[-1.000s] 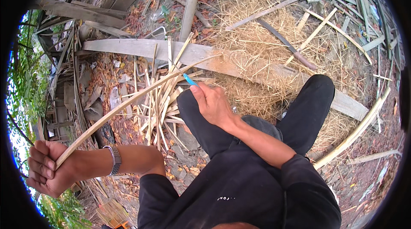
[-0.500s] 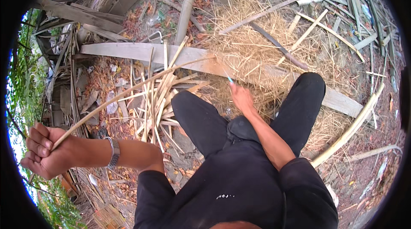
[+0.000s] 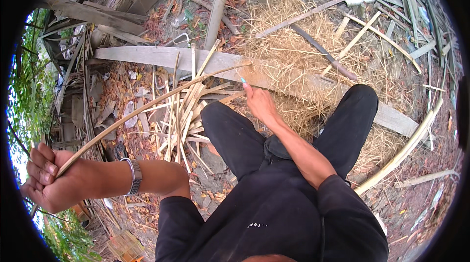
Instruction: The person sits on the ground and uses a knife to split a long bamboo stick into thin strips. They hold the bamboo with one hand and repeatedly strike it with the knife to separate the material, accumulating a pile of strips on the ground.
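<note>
My left hand (image 3: 49,181) is raised far out to the left and grips one end of a long thin bamboo strip (image 3: 147,103). The strip arcs up and right to its far tip near a pale wooden plank (image 3: 156,56). My right hand (image 3: 258,101) reaches forward over my left knee and holds a small tool with a light blue handle (image 3: 243,80), close to the strip's far end. A heap of split bamboo slivers (image 3: 183,117) lies on the ground under the strip.
Dry straw (image 3: 298,61) covers the ground ahead. Bamboo poles (image 3: 220,2) and old planks lie around the edges, with a curved pole (image 3: 406,147) on the right. Dead leaves and scraps litter the left side. My legs in black trousers sit in the middle.
My left hand has drawn the strip further out to the left and lower. My right hand moved right and forward along the strip toward its far end.
</note>
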The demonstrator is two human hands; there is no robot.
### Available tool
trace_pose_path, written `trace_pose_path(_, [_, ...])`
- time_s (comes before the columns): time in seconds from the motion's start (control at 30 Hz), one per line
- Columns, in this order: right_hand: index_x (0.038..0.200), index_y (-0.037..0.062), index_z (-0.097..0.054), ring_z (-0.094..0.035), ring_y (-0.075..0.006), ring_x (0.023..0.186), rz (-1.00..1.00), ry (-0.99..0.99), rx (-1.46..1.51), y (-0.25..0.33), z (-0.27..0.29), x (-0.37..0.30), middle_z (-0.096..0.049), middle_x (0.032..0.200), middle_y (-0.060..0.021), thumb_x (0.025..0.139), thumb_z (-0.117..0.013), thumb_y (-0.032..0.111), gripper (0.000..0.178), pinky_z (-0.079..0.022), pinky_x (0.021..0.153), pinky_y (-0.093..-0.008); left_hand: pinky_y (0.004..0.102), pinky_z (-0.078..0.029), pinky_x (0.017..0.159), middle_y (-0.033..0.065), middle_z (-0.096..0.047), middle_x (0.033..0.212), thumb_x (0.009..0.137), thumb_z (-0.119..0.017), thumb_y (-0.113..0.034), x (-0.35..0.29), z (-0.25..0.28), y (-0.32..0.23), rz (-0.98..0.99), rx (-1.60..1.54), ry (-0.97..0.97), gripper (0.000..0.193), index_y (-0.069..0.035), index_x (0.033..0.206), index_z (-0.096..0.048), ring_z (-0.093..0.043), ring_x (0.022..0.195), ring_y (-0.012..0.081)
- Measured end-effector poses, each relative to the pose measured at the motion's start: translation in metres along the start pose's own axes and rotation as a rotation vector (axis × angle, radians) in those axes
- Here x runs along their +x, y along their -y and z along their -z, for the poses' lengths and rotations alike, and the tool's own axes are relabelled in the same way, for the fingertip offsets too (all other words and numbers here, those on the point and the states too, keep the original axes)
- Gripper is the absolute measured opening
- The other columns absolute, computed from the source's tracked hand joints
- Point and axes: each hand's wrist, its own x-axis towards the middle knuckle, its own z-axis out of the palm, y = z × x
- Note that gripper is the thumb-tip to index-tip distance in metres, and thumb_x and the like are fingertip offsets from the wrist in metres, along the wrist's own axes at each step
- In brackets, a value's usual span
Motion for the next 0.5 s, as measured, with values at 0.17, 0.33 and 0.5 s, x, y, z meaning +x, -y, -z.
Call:
trace_pose_path(0.17, [0.073,-0.0045,-0.058,-0.053,-0.0374,0.049,0.317,-0.079,0.172,0.07,0.002,-0.041,-0.05,0.05,-0.0229,0.097,-0.039,0.038,0.052,-0.041,0.054,-0.0479,0.0273,-0.021,0.045,0.0023,-0.018,0.046,0.076,-0.037,-0.002,0.006,0.017,0.007,0.005,-0.094,0.002,0.034,-0.015,0.051,-0.018,-0.019,0.042,0.0124])
trace_pose_path(0.33, [0.074,-0.0034,-0.062,-0.059,-0.0447,0.063,-0.053,-0.073,-0.008,-0.004,0.002,0.004,-0.057,0.063,-0.0292,0.096,-0.034,0.044,0.059,-0.047,0.061,-0.0493,0.0272,-0.022,0.046,0.0027,-0.019,0.046,0.073,-0.033,-0.001,0.013,0.028,0.011,0.022,-0.183,0.026,0.029,-0.014,0.051,-0.02,-0.02,0.043,0.0129])
trace_pose_path(0.5, [0.074,-0.0048,-0.06,-0.059,-0.042,0.058,0.128,-0.046,0.102,0.039,0.008,-0.001,-0.056,0.06,-0.027,0.097,-0.032,0.042,0.059,-0.047,0.061,-0.0473,0.028,-0.024,0.047,0.0027,-0.019,0.046,0.073,-0.033,-0.002,0.011,0.027,0.014,-0.033,-0.033,0.018,0.028,-0.014,0.051,-0.021,-0.02,0.043,0.0127])
